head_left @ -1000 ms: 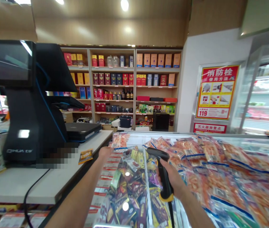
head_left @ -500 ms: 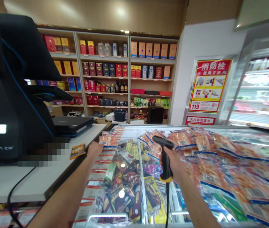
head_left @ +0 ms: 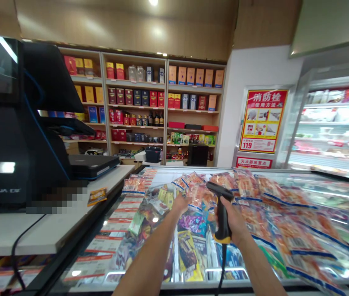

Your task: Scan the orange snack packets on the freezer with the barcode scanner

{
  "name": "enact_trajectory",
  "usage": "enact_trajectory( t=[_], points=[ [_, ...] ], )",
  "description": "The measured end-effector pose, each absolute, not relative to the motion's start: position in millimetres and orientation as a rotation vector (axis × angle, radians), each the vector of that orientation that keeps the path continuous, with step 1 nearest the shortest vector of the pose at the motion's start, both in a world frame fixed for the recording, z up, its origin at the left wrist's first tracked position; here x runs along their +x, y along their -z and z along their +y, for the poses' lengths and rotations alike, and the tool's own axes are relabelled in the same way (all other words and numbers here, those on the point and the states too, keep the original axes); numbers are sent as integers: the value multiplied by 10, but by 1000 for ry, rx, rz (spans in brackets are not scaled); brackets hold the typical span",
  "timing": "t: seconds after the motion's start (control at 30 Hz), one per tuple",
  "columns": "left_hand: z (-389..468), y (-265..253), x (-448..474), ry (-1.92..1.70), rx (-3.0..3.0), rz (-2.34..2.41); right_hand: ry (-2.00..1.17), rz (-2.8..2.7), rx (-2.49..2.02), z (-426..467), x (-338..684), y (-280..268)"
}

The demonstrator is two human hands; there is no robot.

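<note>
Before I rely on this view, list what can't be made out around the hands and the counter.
Head view, throughout:
- Whether the left hand grips or just touches the snack bags: its fingertips are too blurred.
- The far side of the black scanner in the right hand: turned away.
- The cord's far end: cut off by the bottom edge.
- What lies at the register's foot: covered by a pixelated patch.
- Price labels' print: too small.

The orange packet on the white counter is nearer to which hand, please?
Left: the left hand is right of the packet; the right hand, holding a black handheld scanner, is farther right.
</note>
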State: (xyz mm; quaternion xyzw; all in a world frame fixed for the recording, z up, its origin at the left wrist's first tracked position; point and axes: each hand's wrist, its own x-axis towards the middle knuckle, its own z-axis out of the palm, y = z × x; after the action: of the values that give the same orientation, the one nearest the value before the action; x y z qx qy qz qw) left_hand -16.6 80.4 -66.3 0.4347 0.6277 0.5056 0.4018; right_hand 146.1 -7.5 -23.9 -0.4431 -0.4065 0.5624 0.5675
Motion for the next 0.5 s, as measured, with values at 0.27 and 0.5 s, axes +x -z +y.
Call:
enact_trajectory(
  t=[0.27, 0.5],
  points=[
    [669, 469, -317, -1230, 1027, 1402, -1385, -1030, -979, -117, 1344, 227],
    [481, 235, -1224, -1476, 923, 1319, -1516, -1187, -886, -255, 777, 101]
  ],
)
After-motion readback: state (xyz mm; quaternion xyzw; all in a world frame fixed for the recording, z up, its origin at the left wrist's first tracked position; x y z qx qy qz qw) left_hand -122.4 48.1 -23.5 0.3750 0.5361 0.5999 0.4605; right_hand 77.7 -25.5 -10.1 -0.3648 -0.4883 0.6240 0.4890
